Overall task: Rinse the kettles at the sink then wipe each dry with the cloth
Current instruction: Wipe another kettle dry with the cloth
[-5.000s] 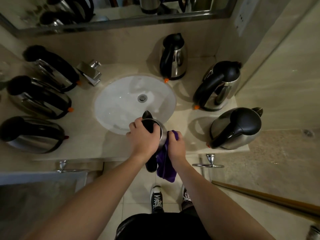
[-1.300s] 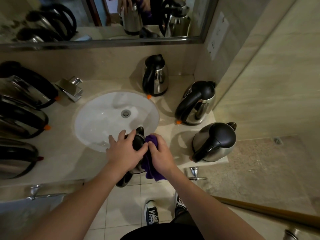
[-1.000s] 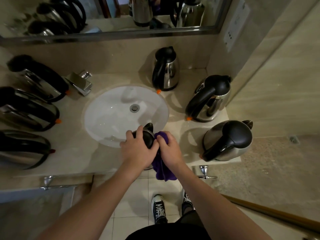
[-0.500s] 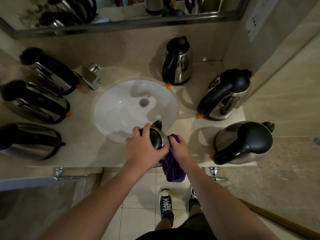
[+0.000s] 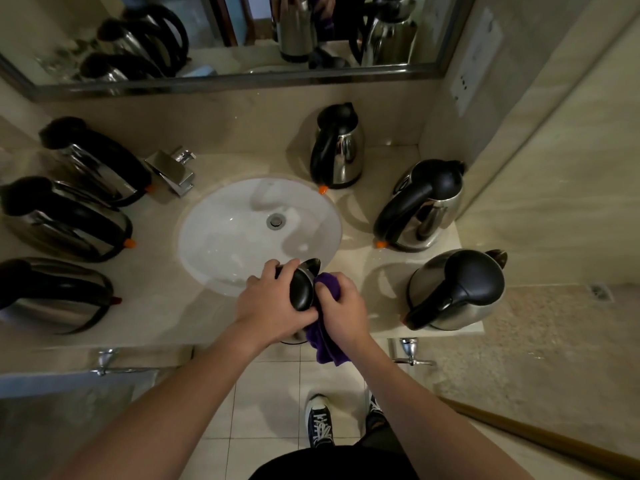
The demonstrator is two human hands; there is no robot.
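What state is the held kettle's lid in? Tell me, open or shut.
Shut. The black lid sits flush on the held kettle, under the left hand; the right hand presses the purple cloth against it.

Dim bathroom: beige stone counter (image 5: 149, 306), framed mirror (image 5: 221, 32) above, pale tiled floor (image 5: 266, 403) below.

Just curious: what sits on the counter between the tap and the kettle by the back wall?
Head view: only the white sink basin's far rim and bare counter lie between them.
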